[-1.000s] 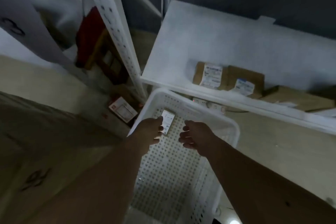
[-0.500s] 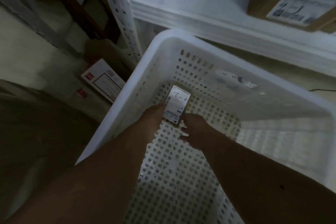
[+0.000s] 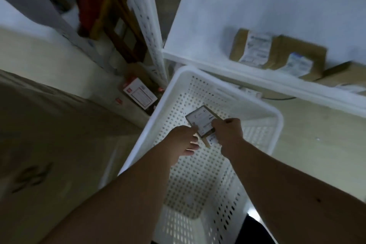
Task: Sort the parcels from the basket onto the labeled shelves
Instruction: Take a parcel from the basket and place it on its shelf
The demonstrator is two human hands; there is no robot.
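A small flat label-faced parcel (image 3: 201,121) is tilted above the perforated white basket (image 3: 198,174).

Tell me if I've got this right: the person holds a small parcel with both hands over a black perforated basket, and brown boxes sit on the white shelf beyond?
Nearly. The head view shows the basket is white, not black. The rest stands: left hand and right hand hold the small parcel above it, and brown boxes sit on the white shelf beyond.

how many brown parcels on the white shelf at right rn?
3, side by side on the white shelf: leftmost parcel, middle parcel, and a rightmost parcel cut off by the frame edge. More may sit out of view past that edge.
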